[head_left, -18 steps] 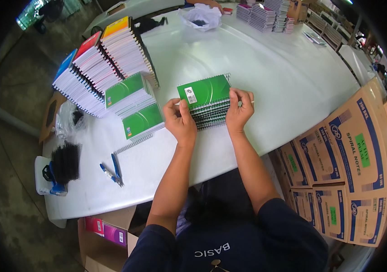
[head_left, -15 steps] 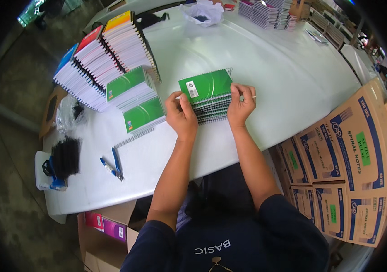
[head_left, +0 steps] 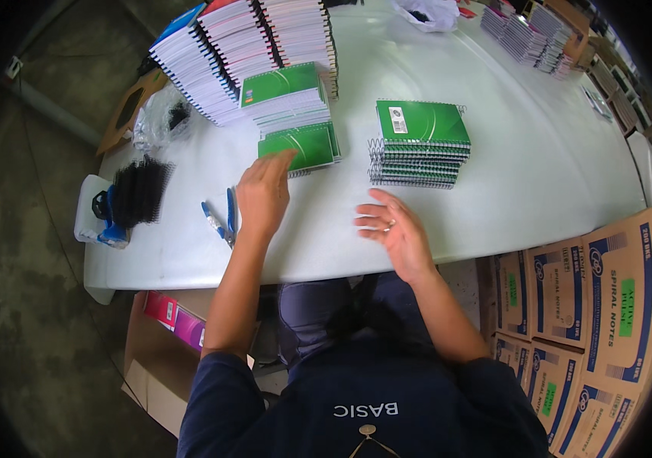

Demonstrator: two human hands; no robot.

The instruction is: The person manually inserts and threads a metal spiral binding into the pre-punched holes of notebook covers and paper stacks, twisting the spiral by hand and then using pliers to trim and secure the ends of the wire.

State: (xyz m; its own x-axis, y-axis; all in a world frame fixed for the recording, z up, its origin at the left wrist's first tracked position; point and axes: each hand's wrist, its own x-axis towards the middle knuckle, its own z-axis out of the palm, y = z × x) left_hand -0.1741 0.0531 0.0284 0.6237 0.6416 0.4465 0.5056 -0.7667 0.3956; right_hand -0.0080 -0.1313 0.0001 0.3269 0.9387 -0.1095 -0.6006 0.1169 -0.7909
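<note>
My left hand (head_left: 265,191) is at the near left corner of a green spiral notebook (head_left: 307,147), fingers over its cover. The thumb is hidden. This notebook lies slightly askew on another green cover, and part of a wire coil shows at its near edge. My right hand (head_left: 398,233) hovers over the table, fingers apart and holding nothing. Just beyond it stands a pile of green spiral notebooks (head_left: 421,126), with wire coils sticking out at the sides and a white label on the top cover.
Another green-covered stack (head_left: 280,85) stands behind, before tall piles of thick notebooks (head_left: 242,38). Blue-handled pliers (head_left: 223,217) lie left of my forearm, near black coils (head_left: 141,191) and a clear plastic bag (head_left: 159,122). Cartons (head_left: 570,305) are stacked at right; an open box (head_left: 165,374) sits below the table.
Both hands have let go of the green notebook pile, which stays on the table. My left hand has moved left onto the other green notebook; my right has drawn back toward me. The view has shifted.
</note>
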